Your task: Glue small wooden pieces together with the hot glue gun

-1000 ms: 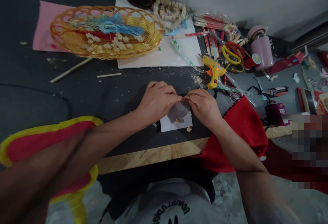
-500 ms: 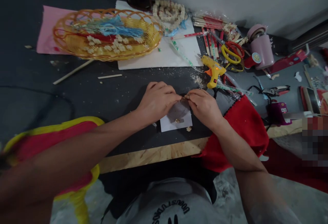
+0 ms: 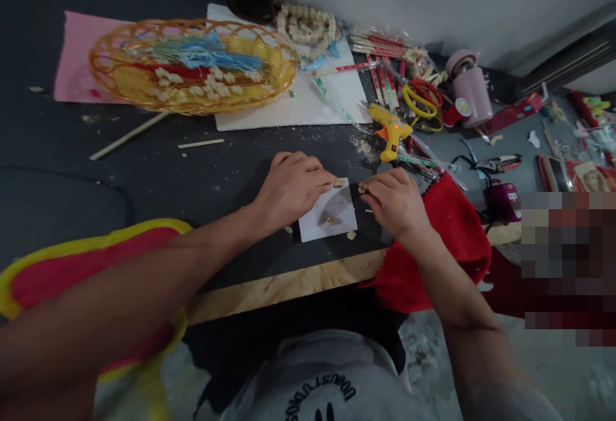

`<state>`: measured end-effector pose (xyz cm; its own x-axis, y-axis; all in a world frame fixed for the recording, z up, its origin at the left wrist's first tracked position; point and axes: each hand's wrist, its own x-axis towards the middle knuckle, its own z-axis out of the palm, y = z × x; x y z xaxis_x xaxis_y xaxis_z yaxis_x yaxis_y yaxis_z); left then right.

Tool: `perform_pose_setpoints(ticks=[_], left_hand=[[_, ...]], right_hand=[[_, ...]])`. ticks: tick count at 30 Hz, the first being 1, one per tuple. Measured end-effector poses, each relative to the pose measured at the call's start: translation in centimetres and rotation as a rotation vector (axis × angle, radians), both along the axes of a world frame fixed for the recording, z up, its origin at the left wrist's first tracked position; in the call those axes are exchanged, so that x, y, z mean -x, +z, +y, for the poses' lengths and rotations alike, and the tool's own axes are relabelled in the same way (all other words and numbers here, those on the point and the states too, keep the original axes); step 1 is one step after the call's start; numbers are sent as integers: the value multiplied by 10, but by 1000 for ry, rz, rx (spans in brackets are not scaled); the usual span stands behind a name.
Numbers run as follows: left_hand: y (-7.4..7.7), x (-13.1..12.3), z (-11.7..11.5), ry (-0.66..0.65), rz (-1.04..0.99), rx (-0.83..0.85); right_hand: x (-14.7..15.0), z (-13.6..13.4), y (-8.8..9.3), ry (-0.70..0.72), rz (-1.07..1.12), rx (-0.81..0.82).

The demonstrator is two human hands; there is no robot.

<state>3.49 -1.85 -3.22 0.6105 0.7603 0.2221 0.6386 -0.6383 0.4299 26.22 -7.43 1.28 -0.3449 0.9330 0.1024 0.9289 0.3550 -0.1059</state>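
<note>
My left hand [image 3: 296, 183] pinches a small pale flower-shaped piece [image 3: 339, 183] over the top edge of a white paper square [image 3: 320, 225]. To the right of the paper, my right hand [image 3: 392, 199] grips another small pale piece [image 3: 362, 189] between thumb and fingertips. A little flower-shaped piece [image 3: 330, 221] lies on the paper, and a similar one [image 3: 351, 235] rests on the dark tabletop just off its lower right corner. The fingers hide parts of both held pieces.
Behind my hands stand a wicker basket [image 3: 192, 111] with flower pieces and blue tassels, and a yellow glue gun [image 3: 392, 132]. Scissors [image 3: 418, 101], a pink bottle [image 3: 474, 97] and pliers [image 3: 500, 164] lie right. Red cloth [image 3: 455, 235] hangs over the table edge [image 3: 289, 289].
My hands were together at the fingertips above the paper; now they are apart, each with a small piece. The right hand has moved away rightward, and the view has shifted slightly.
</note>
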Motion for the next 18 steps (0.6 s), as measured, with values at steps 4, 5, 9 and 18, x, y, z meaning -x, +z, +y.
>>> perform_pose_setpoints(ticks=[4,5,9,18], left_hand=[[2,-1,-1,3,5,18],[3,-1,-1,4,4,22],[4,-2,-2,9,-14,11],[0,-2,-2,2,-40,-64]], right_hand=[[10,-4,-4,-83,-58,-23],[12,-4,-4,-91,-50,-28],[20,-1,-7,-49,60,7],[22,-1,-20,-71,250,-38]])
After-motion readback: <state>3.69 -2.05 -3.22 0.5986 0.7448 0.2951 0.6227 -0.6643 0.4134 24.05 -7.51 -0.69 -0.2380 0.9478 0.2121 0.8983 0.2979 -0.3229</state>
